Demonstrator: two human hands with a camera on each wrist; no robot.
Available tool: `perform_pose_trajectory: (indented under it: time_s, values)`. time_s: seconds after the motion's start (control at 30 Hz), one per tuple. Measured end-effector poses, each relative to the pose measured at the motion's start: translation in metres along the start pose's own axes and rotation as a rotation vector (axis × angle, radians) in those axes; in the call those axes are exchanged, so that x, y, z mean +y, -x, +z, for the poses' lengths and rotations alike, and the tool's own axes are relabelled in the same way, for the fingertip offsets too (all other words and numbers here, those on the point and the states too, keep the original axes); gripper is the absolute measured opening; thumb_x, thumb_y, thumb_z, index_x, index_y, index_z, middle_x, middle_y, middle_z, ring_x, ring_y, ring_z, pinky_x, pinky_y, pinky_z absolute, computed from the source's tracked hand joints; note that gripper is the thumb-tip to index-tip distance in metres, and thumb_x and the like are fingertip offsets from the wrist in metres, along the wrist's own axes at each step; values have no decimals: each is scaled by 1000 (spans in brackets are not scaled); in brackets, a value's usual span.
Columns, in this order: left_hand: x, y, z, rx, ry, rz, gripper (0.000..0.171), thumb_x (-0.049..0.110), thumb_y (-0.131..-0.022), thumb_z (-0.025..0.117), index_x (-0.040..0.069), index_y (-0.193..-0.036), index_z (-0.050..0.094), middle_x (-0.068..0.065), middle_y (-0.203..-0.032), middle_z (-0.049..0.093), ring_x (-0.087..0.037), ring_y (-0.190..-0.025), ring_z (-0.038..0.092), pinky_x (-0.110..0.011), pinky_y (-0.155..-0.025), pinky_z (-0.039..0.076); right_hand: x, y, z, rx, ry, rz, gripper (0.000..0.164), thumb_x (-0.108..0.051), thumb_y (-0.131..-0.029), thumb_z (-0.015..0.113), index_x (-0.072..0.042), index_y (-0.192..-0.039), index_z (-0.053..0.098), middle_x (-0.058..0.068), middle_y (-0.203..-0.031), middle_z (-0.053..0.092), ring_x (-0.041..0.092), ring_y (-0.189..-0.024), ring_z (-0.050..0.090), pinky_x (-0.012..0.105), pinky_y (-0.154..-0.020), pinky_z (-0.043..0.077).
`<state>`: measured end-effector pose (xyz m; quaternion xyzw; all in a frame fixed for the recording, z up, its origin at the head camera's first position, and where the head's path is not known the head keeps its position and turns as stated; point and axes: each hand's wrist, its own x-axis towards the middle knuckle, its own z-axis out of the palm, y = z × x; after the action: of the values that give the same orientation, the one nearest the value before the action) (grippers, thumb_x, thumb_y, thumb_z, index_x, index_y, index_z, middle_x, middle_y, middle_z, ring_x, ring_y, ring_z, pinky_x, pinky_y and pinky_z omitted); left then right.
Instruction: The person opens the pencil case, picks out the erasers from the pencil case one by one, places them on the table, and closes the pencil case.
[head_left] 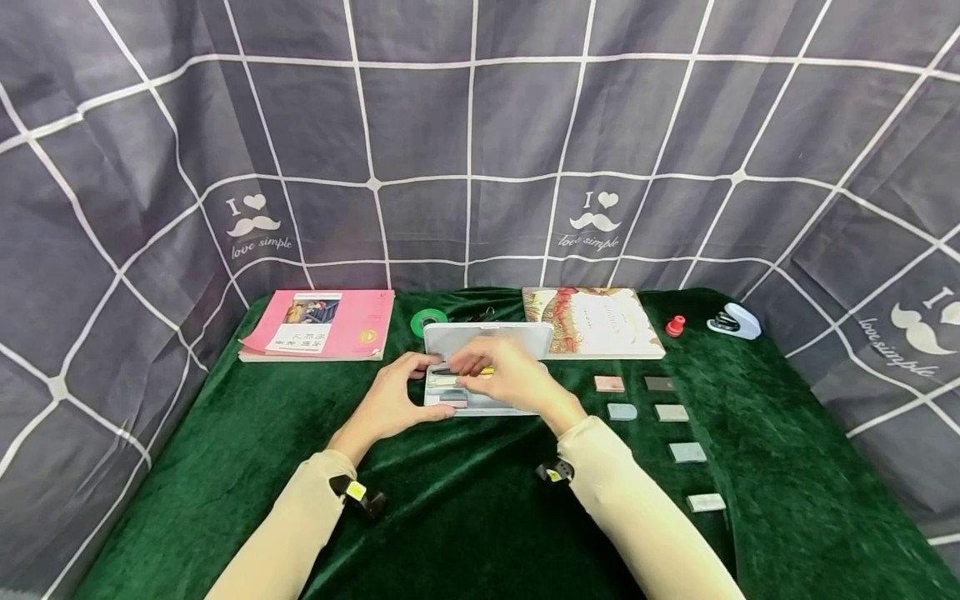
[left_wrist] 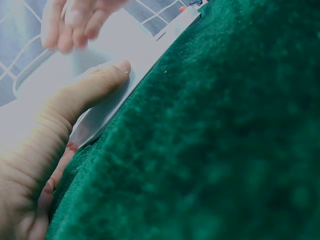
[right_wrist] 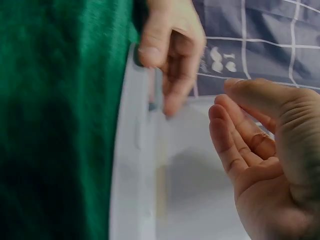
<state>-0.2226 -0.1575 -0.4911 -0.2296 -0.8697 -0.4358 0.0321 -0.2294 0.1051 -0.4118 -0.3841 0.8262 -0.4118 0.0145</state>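
Grips the left end of a thin, smooth, oblong white case with the left hand, with thumb over the near edge; holds the right hand above the case, with fingers loosely curved and parted; has the case flat near the middle of a crushed, plush green cloth, with its pale lid raised at the back.

Stands out in the head view alone: at right, small flat-sided blocks, pink, dark, blue and pale grey among them; behind, a round green tape roll, a glossy pink book, a patterned book, a squat red piece and a rounded white shell; also, inside the case, a slim dark pen, beside blurred right fingers.

Shows in the left wrist view the thumb pressed along the rim, with fingertips low by the cloth's pile; reveals in the right wrist view the right palm side and bare finger pads, turned away in the head view; also catches there a blurred yellowish strip in the case.
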Motion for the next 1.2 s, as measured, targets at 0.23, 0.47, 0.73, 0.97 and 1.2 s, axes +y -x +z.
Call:
perform_pose_trajectory:
  time_s: [0.23,0.47,0.73,0.97,1.2]
  values:
    - [1,1,0,-9,0,15,79,39,-84,101,10,-148,66,-8,-148,66,-33,-131,68,-51,-113,58,2,-8,18,-113,139,13,15,-4,-98,86,-8,-112,85,1,-106,79,10,-93,75,23,-84,62]
    - [5,0,-1,-4,2,25,80,37,-83,103,8,-147,66,-9,-147,67,-33,-131,68,-50,-113,58,2,-9,20,-157,207,-17,12,-2,-99,84,-9,-108,87,1,-105,79,10,-91,71,23,-82,60]
    - [3,1,-2,1,3,22,78,40,-84,101,11,-148,66,-7,-148,66,-33,-130,69,-51,-112,58,-2,-7,10,-126,150,15,16,0,-99,80,-9,-110,87,1,-106,77,10,-93,69,25,-84,62]
    - [1,1,-1,3,-3,23,78,41,-83,102,12,-147,67,-7,-146,67,-32,-129,69,-51,-113,58,-10,11,-22,-36,145,-48,20,2,-98,78,-8,-113,85,1,-105,78,13,-93,70,40,-86,64]
    - [3,2,-1,-3,-25,10,79,44,-84,101,11,-147,67,-8,-147,67,-33,-128,69,-54,-112,57,-9,50,-67,94,201,-56,21,3,-94,82,-11,-110,85,-2,-102,77,13,-92,69,44,-83,62]
